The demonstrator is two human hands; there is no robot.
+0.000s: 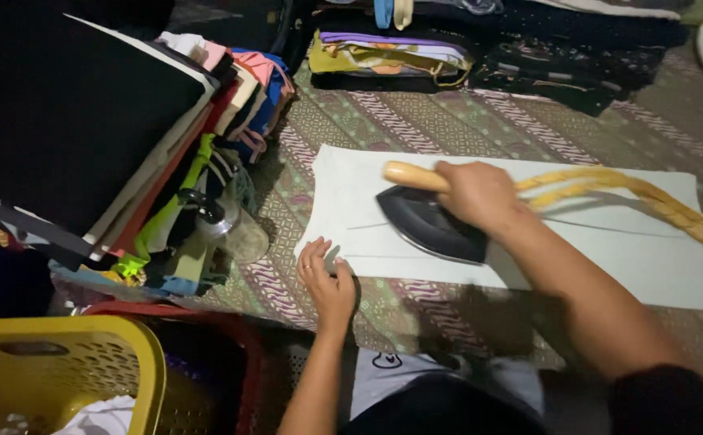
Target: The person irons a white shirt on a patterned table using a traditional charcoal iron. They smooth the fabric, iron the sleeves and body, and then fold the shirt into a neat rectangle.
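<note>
Iron (432, 225), black with a pale wooden handle, sits on the white cloth (609, 250) at centre, right hand (480, 196) closed around the handle. Left hand (327, 282) lies open, fingers spread, on the cloth's edge at 7 o'clock. A yellow braided cord (649, 197) trails to 3 o'clock. Underneath lies a patterned mat (416, 121); folded clothes (206, 161) stack at 10 o'clock, a yellow basket (69, 362) at 8, in seemingly dim light.

My right hand (480, 193) covers the middle of the iron's wooden handle (408, 175), and my forearm hides the iron's (428, 224) rear. Right of the iron, the yellow braided cord (625, 187) runs off the picture's edge. Left of it, the fabric stack (126, 161) is too dark to tell apart.
</note>
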